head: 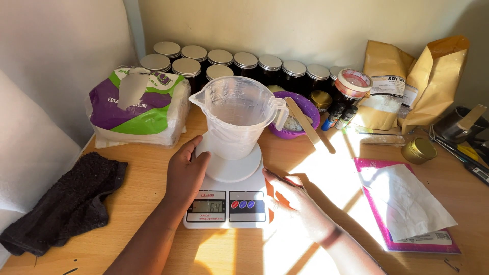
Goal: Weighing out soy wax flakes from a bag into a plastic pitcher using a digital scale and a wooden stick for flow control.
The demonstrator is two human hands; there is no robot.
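head view: both hands flat against a white kitchen scale [230,196].
left hand [186,170] and right hand [291,199] open, gripping nothing; the light, stiff, likely slippery plastic jug [237,119] stands between them; its handle looks the best hold.

Wood worktop [153,173]: scale [227,201], dark cloth [66,203], towel pack [137,107], lidded jars [244,61], purple bowl [295,119], paper bags [407,81], gold tin [417,149], pink notebook [377,168].
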